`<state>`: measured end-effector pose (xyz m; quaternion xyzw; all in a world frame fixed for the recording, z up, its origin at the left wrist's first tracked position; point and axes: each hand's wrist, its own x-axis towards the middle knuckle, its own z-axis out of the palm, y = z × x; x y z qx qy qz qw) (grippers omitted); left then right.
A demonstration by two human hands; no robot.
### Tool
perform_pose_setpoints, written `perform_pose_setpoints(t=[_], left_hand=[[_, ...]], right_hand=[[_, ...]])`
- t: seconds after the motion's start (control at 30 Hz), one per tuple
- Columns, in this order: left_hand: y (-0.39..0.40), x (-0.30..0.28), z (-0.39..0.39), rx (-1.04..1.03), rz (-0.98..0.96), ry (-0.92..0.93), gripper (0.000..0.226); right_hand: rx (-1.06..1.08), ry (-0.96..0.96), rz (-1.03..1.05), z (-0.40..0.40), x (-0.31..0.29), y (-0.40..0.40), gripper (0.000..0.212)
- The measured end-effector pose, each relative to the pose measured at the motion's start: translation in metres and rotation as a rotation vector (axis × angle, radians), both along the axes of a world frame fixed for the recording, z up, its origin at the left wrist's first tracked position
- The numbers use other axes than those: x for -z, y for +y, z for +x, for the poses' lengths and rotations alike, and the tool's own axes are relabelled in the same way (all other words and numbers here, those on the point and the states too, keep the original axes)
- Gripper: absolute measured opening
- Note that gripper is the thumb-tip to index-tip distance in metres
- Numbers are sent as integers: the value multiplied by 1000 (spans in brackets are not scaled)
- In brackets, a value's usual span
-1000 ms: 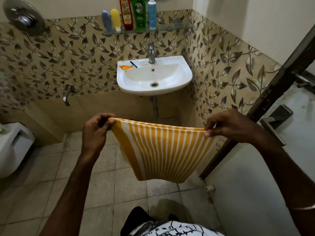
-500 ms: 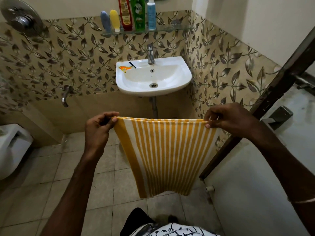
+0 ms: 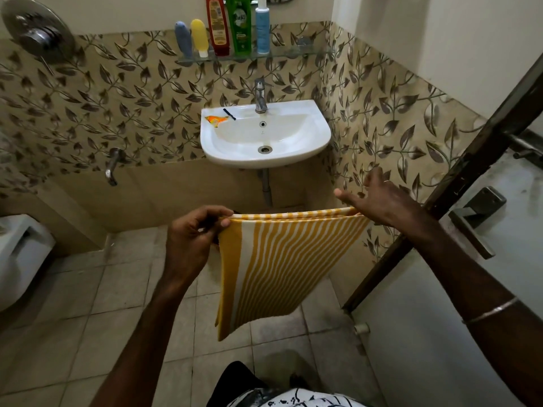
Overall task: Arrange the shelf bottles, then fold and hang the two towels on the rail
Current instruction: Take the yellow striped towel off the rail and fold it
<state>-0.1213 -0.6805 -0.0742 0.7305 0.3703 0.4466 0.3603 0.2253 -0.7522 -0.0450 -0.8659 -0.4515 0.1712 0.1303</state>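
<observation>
Left hand pinches striped towel; right hand fingers splayed at its corner

Left hand pinching, fingers curled; right hand fingers spread, extended.

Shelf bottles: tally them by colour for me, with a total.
Blue-grey bottle: 1
Yellow bottle: 1
Red bottle: 1
Green bottle: 1
Light blue bottle: 1
Total: 5, all on the glass shelf.
</observation>
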Motion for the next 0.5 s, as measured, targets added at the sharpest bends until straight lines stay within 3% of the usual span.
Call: perform_pose_setpoints(t=[0.1, 0.2, 0.37, 0.5], left_hand=[[-8, 6, 4, 79, 121, 52, 22], [-10, 14, 4, 98, 181, 83, 23], [-12, 24, -1, 120, 218, 103, 20], [-9, 32, -8, 97, 176, 108, 23]], right_hand=[[13, 38, -72, -12, 11, 17, 125], [-13, 70, -136, -18, 24, 35, 144], [-125, 94, -280, -24, 28, 53, 132], [-274, 77, -420, -24, 27, 57, 147]])
